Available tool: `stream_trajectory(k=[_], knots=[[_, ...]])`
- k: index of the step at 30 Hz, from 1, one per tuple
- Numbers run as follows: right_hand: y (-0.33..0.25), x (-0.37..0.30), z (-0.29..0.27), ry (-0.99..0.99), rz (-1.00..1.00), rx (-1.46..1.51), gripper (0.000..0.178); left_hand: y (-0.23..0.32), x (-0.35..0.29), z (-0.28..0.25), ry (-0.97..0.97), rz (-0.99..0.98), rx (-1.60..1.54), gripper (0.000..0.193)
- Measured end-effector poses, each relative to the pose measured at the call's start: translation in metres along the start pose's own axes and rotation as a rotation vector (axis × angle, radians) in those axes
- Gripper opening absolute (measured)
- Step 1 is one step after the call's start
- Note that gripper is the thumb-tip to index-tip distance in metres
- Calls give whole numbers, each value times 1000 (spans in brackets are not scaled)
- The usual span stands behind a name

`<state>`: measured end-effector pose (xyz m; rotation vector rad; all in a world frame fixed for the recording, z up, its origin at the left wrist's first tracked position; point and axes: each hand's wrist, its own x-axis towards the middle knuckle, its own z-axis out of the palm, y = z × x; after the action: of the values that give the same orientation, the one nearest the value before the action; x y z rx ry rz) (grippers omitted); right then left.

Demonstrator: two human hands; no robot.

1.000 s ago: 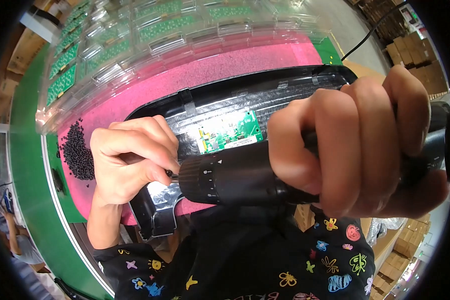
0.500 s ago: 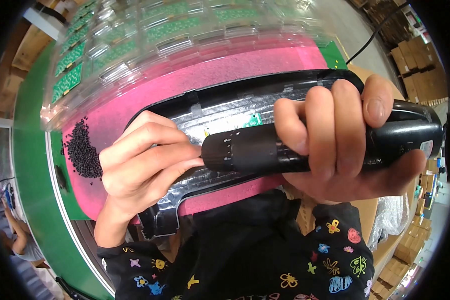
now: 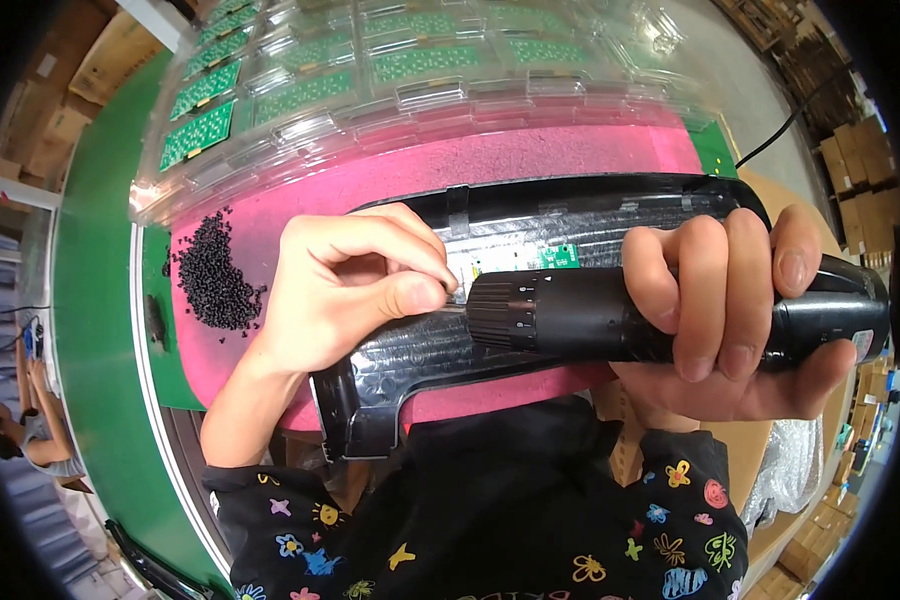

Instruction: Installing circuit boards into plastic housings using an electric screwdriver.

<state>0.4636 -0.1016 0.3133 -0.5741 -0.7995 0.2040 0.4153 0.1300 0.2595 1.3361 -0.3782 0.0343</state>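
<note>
My right hand is wrapped round a black electric screwdriver, which lies nearly level and points left. Close to its tip, my left hand pinches thumb and forefinger together; what sits between the fingertips is too small to make out. Beneath both hands is a long black plastic housing with a shiny, ribbed inside. A small green circuit board lies in it, partly hidden by the screwdriver. Left of my left hand, a heap of small black screws rests on the pink mat.
Clear plastic trays with green circuit boards are stacked at the back. Bubble wrap lies at the right on cardboard. A black cable runs at the upper right. Far left, another person is at work.
The view has shifted, so the scene sits further right. My left hand has turned, and its thumb and forefinger now pinch in plain sight by the screwdriver's tip. My right hand keeps its grip.
</note>
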Motion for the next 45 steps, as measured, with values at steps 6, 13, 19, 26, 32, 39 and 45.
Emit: stream_trajectory(k=[6,13,19,26,32,39,45], knots=[[15,-2,-3,-55,-71,48,38,9,0,1,-42,79,404,17],[8,-9,-4,-10,-77,-129,42,14,6,15,-39,419,919,23],[13,-14,-4,4,-78,-156,43,7,4,14,-60,461,942,17],[10,-11,-11,-41,-66,-245,43,12,1,10,89,220,602,7],[-3,-4,-5,79,-127,-88,37,7,1,13,-109,214,861,17],[-5,-1,-1,13,-34,-136,37,5,3,15,-171,305,875,20],[-3,7,0,-5,-7,-128,38,4,2,11,-103,392,937,18]])
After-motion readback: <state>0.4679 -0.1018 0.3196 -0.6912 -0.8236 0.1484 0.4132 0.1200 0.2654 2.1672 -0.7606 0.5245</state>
